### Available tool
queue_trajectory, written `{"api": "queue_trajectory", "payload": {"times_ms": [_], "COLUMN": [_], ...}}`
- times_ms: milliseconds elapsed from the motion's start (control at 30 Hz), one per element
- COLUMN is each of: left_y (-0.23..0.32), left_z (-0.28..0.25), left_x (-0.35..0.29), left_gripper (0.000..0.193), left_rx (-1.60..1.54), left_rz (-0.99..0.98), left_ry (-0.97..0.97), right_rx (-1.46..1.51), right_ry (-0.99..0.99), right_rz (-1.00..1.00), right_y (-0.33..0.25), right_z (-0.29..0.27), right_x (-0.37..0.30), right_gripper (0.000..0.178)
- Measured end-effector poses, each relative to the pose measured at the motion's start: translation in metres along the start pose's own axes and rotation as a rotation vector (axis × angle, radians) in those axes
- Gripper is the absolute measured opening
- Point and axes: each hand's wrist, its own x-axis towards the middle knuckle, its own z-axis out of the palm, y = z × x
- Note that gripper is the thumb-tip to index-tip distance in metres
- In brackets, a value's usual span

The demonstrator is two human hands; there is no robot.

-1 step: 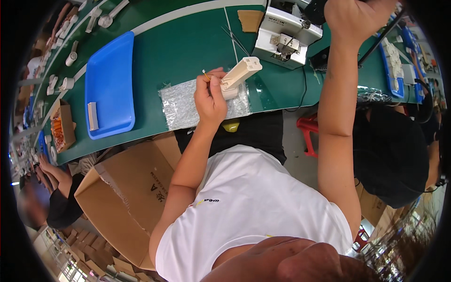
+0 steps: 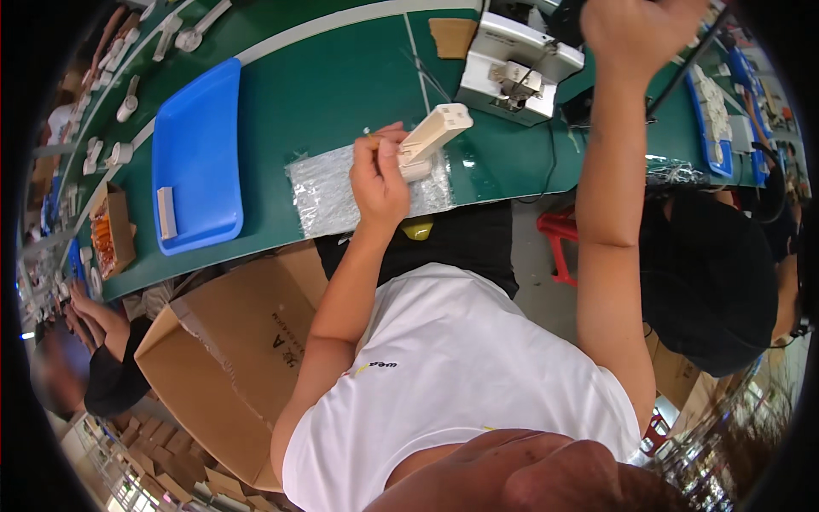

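Note:
My left hand (image 2: 378, 179) is closed round a cream plastic housing (image 2: 437, 132), long and hollow with a rounded base, tilted up toward the right. A small yellow wire end (image 2: 368, 132) shows by its fingers. Under the housing a clear bubble-wrap sheet (image 2: 324, 194) lies on the green table (image 2: 307, 102). My right hand (image 2: 636, 38) reaches far forward to the top edge, past a grey-white bench machine (image 2: 512, 68). Its fingers are cut off or turned away, so what they hold or touch does not show.
A blue tray (image 2: 200, 111) on the left carries one small white part (image 2: 166, 213). Beyond it is a carton of orange parts (image 2: 119, 226). An open cardboard box (image 2: 222, 341) stands below the table's edge. A red stool (image 2: 559, 243) and a co-worker in black (image 2: 712, 282) are at right.
My right hand has shifted slightly left and up at the top edge. My left hand keeps its hold on the housing. The whole view has slid a little.

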Motion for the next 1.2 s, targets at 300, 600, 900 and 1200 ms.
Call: {"api": "queue_trajectory", "payload": {"times_ms": [300,600,900,1200], "left_y": [-0.009,0.001,0.007,0.008], "left_z": [-0.019,-0.007,0.002,-0.011], "left_x": [-0.01,-0.005,-0.001,-0.007], "left_gripper": [0.017,0.019,0.019,0.015], "left_rx": [0.161,0.148,0.238,0.204], "left_rz": [-0.072,-0.097,0.011,-0.039], "left_ry": [0.01,0.009,0.001,-0.037], "right_rx": [0.24,0.555,0.799,0.772], "right_ry": [-0.163,-0.179,-0.092,-0.129], "right_rz": [0.7,0.302,0.425,0.414], "right_y": [-0.062,-0.053,-0.064,-0.016], "right_z": [-0.005,0.001,-0.032,0.003], "right_x": [-0.011,-0.034,-0.018,-0.039], "right_gripper": [0.074,0.096,0.085,0.093]}}
